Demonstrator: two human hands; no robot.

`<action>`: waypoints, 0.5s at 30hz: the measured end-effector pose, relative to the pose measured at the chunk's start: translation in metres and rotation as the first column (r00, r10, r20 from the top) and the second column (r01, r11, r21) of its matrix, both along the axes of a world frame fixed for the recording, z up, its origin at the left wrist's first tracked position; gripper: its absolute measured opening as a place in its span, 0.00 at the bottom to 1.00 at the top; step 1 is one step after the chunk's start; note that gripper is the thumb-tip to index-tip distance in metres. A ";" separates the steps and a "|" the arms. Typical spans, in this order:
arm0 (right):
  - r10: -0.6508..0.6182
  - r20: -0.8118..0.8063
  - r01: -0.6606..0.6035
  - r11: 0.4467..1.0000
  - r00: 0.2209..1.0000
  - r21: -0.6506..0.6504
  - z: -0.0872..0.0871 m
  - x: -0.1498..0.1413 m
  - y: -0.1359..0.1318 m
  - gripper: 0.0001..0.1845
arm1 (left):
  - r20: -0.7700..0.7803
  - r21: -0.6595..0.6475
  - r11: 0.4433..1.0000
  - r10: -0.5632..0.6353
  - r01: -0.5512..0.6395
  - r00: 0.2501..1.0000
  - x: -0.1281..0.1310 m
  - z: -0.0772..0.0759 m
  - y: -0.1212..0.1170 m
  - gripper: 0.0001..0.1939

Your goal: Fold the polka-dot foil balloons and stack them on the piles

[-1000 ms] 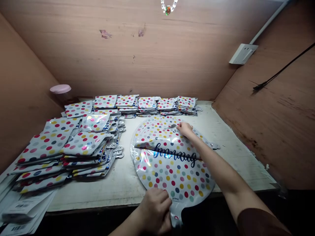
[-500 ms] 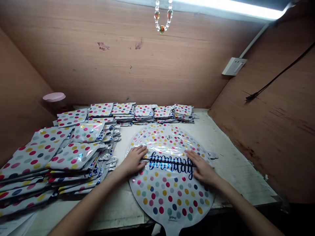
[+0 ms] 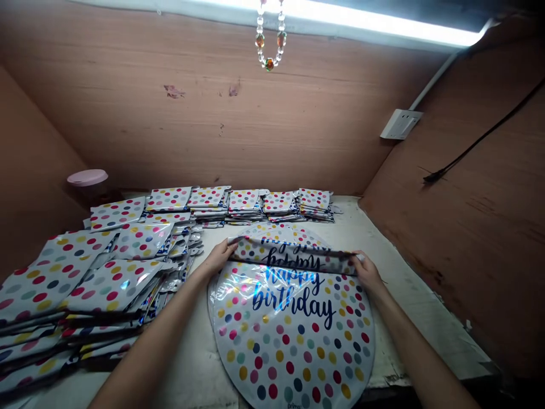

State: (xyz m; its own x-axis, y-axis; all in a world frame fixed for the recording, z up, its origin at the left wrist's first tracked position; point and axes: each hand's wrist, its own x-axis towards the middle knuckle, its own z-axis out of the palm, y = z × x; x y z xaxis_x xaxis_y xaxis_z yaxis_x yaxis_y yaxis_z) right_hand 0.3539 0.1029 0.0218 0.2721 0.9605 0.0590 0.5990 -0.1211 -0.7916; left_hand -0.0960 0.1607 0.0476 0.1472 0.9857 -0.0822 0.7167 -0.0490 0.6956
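A round foil balloon point(image 3: 293, 335) lies on the flat worktop point(image 3: 409, 267), its top folded over. Stacks of flat foil balloons point(image 3: 114, 284) sit to its left and behind it. A round-lidded pot point(image 3: 87, 178) stands behind the left stacks, by the wooden wall point(image 3: 213, 113).

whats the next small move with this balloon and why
Probably press the folded band flat along its crease. The left hand and right hand hold its two ends over the polka-dot foil balloon, whose foil looks wrinkled, unlike the flat folded balloons stacked beside it.
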 end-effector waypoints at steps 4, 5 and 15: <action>-0.179 0.214 0.201 0.976 0.960 -0.086 -0.002 -0.022 0.052 0.22 | -0.230 0.030 0.976 0.217 -0.217 0.948 0.032 0.003 0.033 0.18; -0.194 0.260 0.230 0.966 0.946 -0.119 -0.001 -0.027 0.062 0.20 | -0.276 0.039 0.970 0.243 -0.241 0.930 0.040 0.006 0.036 0.18; -0.146 0.455 0.277 0.932 0.878 -0.234 0.028 -0.037 0.078 0.19 | -0.571 0.097 0.881 -0.332 0.464 0.750 0.180 0.014 -0.013 0.39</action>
